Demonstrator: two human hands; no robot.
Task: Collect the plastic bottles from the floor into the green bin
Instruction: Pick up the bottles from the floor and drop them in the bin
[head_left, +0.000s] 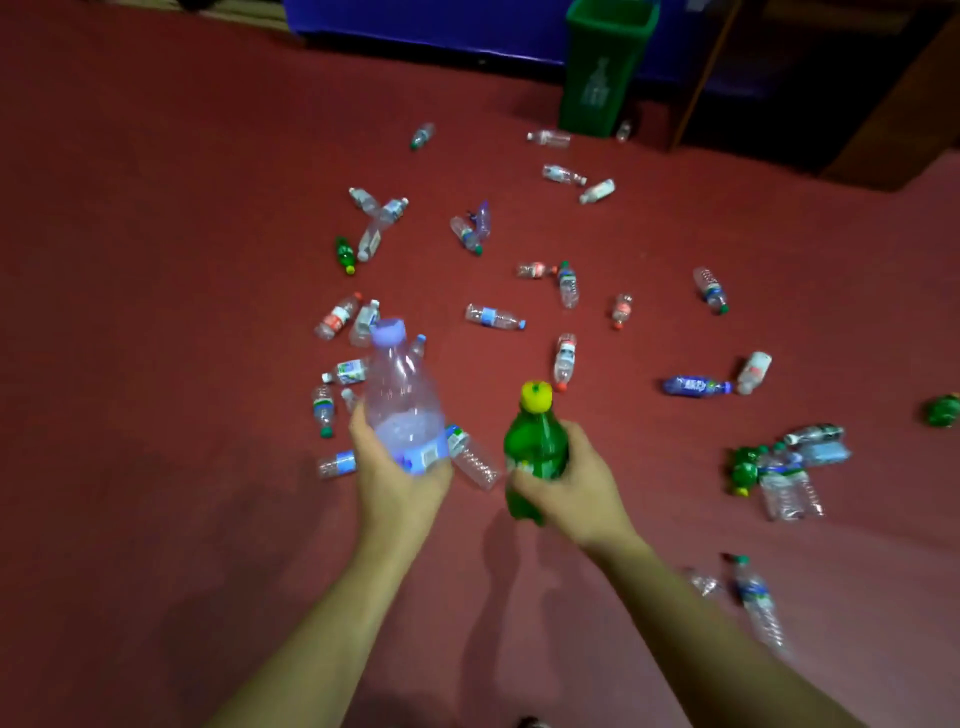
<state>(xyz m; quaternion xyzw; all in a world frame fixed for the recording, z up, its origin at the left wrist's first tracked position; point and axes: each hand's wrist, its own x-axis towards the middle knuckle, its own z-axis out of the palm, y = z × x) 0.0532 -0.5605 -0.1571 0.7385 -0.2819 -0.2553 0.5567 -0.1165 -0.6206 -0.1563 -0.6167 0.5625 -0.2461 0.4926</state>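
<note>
Gripping purple-capped bottle left, green bottle right.

No legible text; a faint emblem on the green bin, blurred white marks on a blue bottle

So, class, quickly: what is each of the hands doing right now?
Left hand: holds the clear bottle with the purple cap.
Right hand: holds the green bottle with the yellow cap.
</note>
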